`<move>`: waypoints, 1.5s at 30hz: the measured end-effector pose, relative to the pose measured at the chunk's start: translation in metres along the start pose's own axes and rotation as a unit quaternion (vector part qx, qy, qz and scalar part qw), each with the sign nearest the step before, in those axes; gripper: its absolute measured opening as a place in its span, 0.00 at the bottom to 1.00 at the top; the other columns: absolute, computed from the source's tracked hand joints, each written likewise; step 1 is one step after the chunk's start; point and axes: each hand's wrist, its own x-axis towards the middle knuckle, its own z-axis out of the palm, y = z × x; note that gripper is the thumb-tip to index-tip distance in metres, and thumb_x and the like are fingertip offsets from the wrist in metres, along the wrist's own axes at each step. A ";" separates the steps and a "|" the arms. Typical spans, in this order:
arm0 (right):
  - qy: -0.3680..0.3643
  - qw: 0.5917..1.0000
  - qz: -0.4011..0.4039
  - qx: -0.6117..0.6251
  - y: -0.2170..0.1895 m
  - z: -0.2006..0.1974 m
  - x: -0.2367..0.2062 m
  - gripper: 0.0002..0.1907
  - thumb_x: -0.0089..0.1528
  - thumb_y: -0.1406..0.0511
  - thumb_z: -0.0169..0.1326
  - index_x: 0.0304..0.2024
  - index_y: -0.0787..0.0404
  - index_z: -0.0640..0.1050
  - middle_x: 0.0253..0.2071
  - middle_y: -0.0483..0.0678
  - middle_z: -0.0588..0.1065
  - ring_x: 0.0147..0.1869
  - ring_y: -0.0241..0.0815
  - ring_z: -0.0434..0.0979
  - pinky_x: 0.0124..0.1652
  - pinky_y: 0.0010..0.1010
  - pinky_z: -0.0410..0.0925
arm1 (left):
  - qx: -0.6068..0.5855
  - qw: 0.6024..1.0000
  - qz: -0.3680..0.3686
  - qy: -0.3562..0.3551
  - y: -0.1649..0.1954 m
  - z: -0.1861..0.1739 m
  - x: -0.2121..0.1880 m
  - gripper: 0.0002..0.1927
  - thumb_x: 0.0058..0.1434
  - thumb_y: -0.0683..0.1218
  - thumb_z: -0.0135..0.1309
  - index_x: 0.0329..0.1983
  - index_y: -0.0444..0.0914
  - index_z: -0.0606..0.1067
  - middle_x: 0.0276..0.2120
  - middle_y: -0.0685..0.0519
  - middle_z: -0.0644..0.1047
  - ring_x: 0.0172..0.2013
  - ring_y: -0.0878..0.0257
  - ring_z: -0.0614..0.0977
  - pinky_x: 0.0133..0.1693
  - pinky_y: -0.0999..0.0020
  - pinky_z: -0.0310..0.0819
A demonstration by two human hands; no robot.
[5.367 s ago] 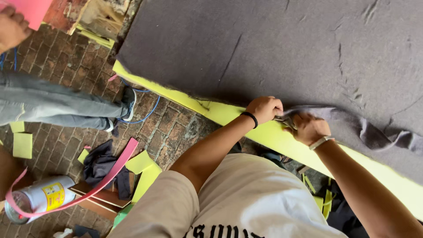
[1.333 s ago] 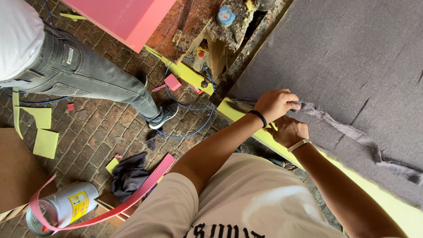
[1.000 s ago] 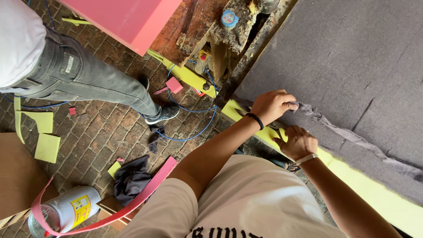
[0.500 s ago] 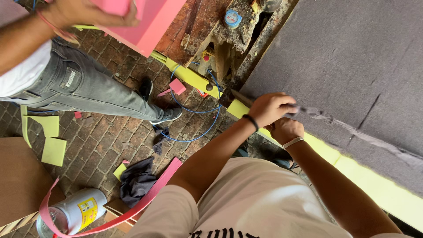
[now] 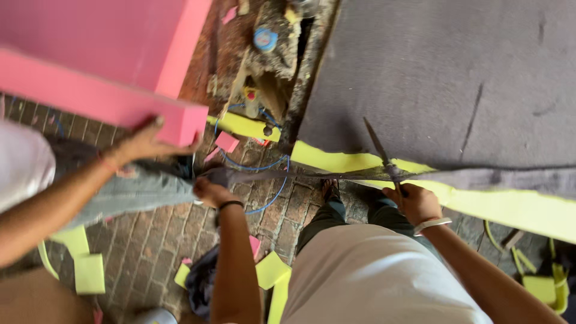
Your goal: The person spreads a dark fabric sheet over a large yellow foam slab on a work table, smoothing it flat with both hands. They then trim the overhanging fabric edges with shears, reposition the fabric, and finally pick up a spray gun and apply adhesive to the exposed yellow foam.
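Observation:
My left hand (image 5: pixel 211 191) grips the end of a long narrow grey fabric strip (image 5: pixel 282 176) and holds it stretched out to the left over the brick floor. My right hand (image 5: pixel 415 201) holds a pair of scissors (image 5: pixel 383 157), blades pointing up over the big grey fabric sheet (image 5: pixel 456 78) at its cut edge. Yellow foam (image 5: pixel 504 207) shows beneath the grey sheet along that edge. The strip runs taut between my two hands.
Another person's hand (image 5: pixel 144 143) holds a large pink foam block (image 5: pixel 102 66) at the upper left; that person's jeans leg (image 5: pixel 135 189) is beside my left hand. Yellow and pink foam scraps (image 5: pixel 90 273), a blue cord (image 5: pixel 270 180) and a rubble-filled gap (image 5: pixel 273 66) lie on the brick floor.
My left hand has pulled away to the left with the cut grey strip, drawing it taut. The other person has brought the pink foam block down into view. The camera shifted.

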 end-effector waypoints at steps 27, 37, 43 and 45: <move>0.259 0.790 0.298 0.469 0.348 -0.056 -0.329 0.20 0.57 0.51 0.64 0.33 0.61 0.84 0.19 0.46 0.73 0.22 0.35 0.71 0.26 0.29 0.69 | 0.079 0.507 -0.176 -0.840 -0.024 -0.120 -0.590 0.15 0.73 0.52 0.53 0.38 0.35 0.74 0.27 0.52 0.77 0.26 0.63 0.79 0.29 0.66 0.75; 0.393 0.668 0.353 0.524 0.474 -0.043 -0.427 0.24 0.61 0.53 0.65 0.30 0.71 0.80 0.23 0.47 0.73 0.24 0.35 0.71 0.26 0.28 0.67 | 0.079 0.805 0.012 -0.588 -0.059 -0.115 -0.568 0.19 0.71 0.51 0.52 0.57 0.34 0.78 0.53 0.51 0.81 0.51 0.62 0.80 0.51 0.69 0.72; 0.303 0.726 0.296 0.541 0.454 -0.055 -0.389 0.23 0.59 0.53 0.65 0.29 0.69 0.80 0.22 0.45 0.72 0.23 0.35 0.70 0.26 0.28 0.66 | 0.262 0.685 -0.113 -0.670 -0.040 -0.108 -0.544 0.24 0.70 0.55 0.54 0.56 0.30 0.78 0.50 0.37 0.80 0.50 0.44 0.79 0.56 0.51 0.74; 0.259 0.778 0.287 0.496 0.437 -0.068 -0.364 0.23 0.58 0.52 0.65 0.29 0.67 0.81 0.21 0.46 0.72 0.23 0.34 0.72 0.27 0.27 0.68 | 0.346 0.610 0.011 -0.713 -0.037 -0.103 -0.538 0.26 0.65 0.55 0.56 0.59 0.33 0.78 0.56 0.43 0.80 0.57 0.51 0.79 0.59 0.56 0.70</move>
